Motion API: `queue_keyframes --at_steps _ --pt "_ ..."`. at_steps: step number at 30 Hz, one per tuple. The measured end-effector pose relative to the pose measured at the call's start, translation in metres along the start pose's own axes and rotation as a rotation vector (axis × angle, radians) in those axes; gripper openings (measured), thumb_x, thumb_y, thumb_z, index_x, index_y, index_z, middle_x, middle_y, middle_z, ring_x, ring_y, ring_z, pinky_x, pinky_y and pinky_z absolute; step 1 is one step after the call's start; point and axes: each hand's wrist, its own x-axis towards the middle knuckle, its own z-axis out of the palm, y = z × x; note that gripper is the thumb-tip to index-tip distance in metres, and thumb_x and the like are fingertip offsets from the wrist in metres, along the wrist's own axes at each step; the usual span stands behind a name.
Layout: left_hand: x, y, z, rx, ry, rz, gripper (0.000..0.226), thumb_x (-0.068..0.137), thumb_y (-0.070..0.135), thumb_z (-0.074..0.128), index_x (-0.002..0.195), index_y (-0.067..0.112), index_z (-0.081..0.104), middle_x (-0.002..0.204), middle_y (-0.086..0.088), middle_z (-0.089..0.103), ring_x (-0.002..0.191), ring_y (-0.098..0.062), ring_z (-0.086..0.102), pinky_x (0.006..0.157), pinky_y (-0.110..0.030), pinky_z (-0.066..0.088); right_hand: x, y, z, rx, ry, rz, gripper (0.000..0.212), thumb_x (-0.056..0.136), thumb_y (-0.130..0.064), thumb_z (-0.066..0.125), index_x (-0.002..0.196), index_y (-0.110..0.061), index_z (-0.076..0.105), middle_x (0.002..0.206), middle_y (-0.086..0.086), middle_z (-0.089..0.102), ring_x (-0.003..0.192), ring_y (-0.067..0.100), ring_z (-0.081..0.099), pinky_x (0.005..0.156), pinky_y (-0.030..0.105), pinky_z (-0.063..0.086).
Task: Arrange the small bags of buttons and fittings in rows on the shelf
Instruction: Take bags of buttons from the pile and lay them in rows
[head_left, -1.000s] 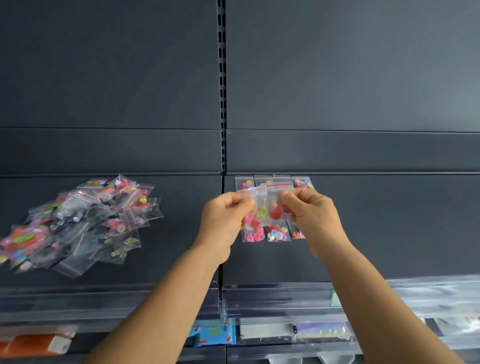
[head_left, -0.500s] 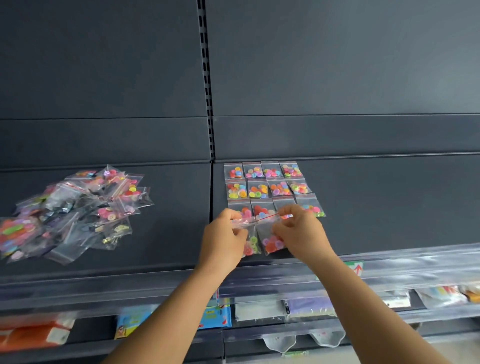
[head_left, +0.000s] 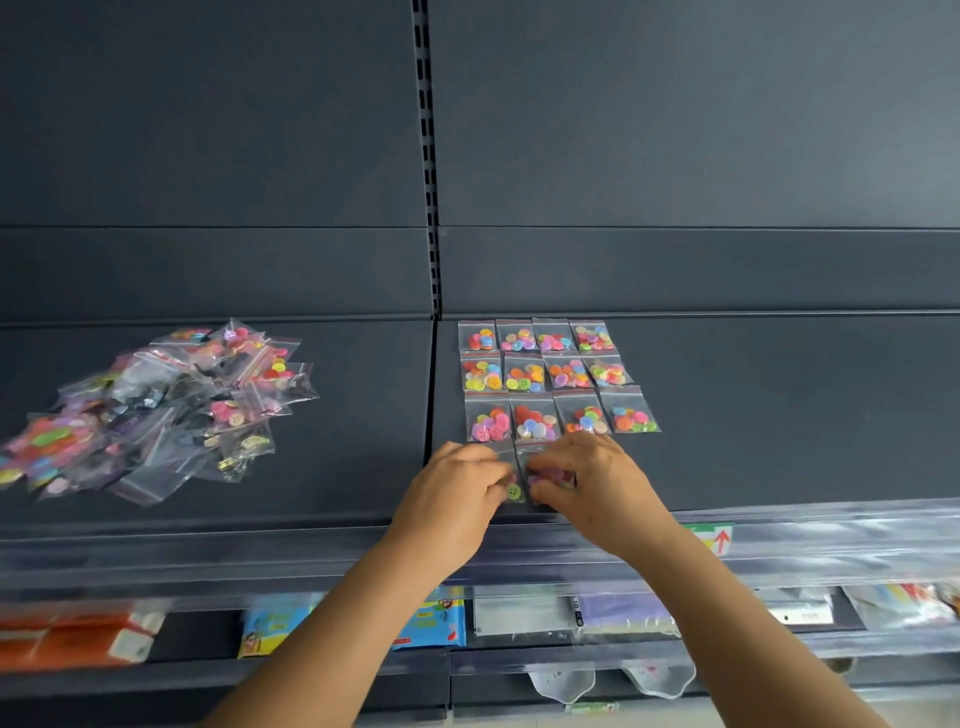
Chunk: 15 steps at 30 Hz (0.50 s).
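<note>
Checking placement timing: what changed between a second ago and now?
Both hands came down from in front of the grid to the shelf. The left hand and right hand now set their two bags down as the start of a fourth row, fingers still on them. The three rows of four bags and the loose pile on the left stayed as they were.

Dark grey shelf. Twelve clear zip bags of mixed coloured buttons lie flat in three rows of four, right of the centre seam. Two more bags sit just below that grid, mostly hidden. Loose overlapping pile of unsorted bags at left, well apart.
</note>
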Motion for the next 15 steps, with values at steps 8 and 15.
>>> queue_keyframes --at_steps 8,15 --pt "-0.0008 -0.0019 -0.0031 0.000 -0.009 0.041 0.033 0.097 0.026 0.050 0.129 0.024 0.058 0.134 0.011 0.053 0.123 -0.007 0.039 0.097 -0.016 0.029 0.0039 -0.0012 0.0004 0.008 -0.050 0.065 0.010 0.082 -0.027 0.065 0.089 -0.021 0.071 0.098 0.003 0.056 0.097 0.020 0.046 0.077 0.031 0.044" --pt "-0.0015 0.0012 -0.0047 0.053 -0.013 0.037 0.034 0.097 0.027 0.049 0.129 0.022 0.057 0.132 0.008 0.053 0.121 -0.009 0.042 0.098 -0.022 0.034 0.0072 -0.0024 -0.0037 -0.052 -0.105 0.051 0.012 0.085 -0.030 0.061 0.078 -0.021 0.060 0.097 -0.002 0.051 0.100 0.020 0.046 0.071 0.025 0.037"
